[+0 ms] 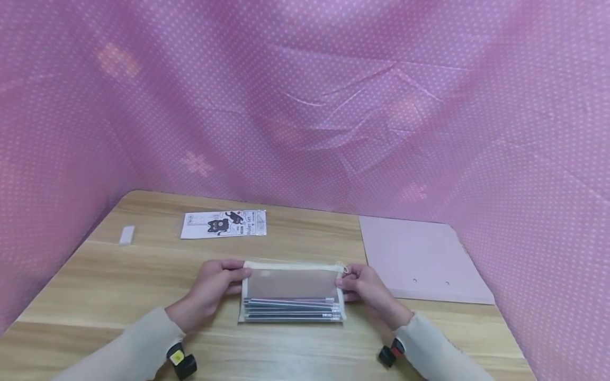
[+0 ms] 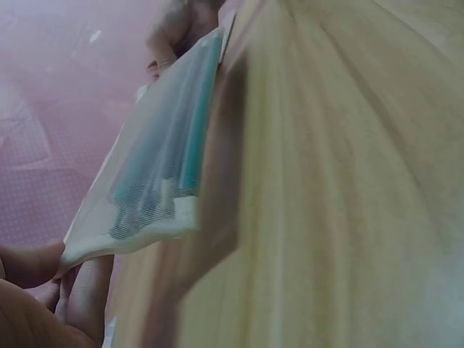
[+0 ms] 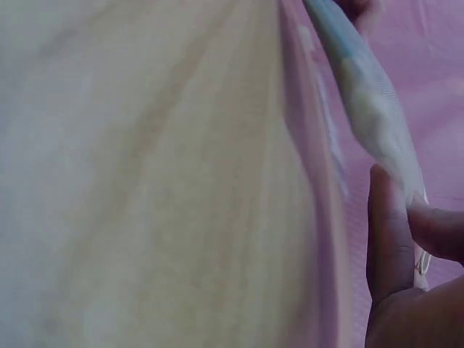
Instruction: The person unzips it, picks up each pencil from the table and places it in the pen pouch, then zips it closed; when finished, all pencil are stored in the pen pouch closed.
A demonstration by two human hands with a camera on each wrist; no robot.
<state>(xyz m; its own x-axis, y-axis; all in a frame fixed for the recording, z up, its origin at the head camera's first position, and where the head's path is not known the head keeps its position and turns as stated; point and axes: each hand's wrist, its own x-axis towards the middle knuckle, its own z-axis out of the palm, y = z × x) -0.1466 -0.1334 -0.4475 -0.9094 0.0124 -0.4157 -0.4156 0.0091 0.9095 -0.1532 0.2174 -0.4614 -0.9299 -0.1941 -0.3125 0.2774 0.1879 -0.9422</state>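
Note:
A see-through mesh pencil pouch (image 1: 293,283) with cream edging and a zipper along its top is stretched between both hands. Several pencils (image 1: 292,310) lie lengthwise along its lower side, teal and dark ones among them. My left hand (image 1: 214,286) pinches the pouch's upper left corner between thumb and fingers. At the opposite upper corner, beside the zipper pull (image 1: 343,268), my right hand (image 1: 364,288) pinches the edge. Both wrist views show the pouch raised off the wooden table, its shadow (image 2: 221,174) falling beneath it.
Behind the pouch lies a packaged ruler set (image 1: 224,224) with black cat drawings. A small white block (image 1: 126,235) sits at the far left. To the right is a pale pink folder (image 1: 419,259) with two small holes. Pink dotted cloth (image 1: 305,132) hangs around the wooden table (image 1: 143,275).

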